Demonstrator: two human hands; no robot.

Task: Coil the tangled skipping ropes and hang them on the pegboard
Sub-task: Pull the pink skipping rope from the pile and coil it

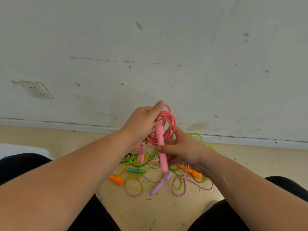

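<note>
Item: pink rope (173,124), gathered into a coil and held off the floor (158,214), in front of the wall (166,47).
Left hand (141,124): closed around the top of the coil, thumb up.
Right hand (185,149): pinching one pink handle (161,147) at the coil's lower edge. The second pink handle (141,153) hangs under the left hand.

Handling note: the coil looks nearly finished. Keep the left grip firm so the loops stay even, and bind both handles against the coil before letting go.

Remaining stock: a tangle on the floor just below the hands, with a green handle (135,170), an orange handle (116,179), a purple handle (159,185) and a braided cord (191,184).

Clearances: legs (233,214) on either side, wall close ahead, open room upward. Lift the coil straight up so it clears the tangle. Pegboard not in view.
</note>
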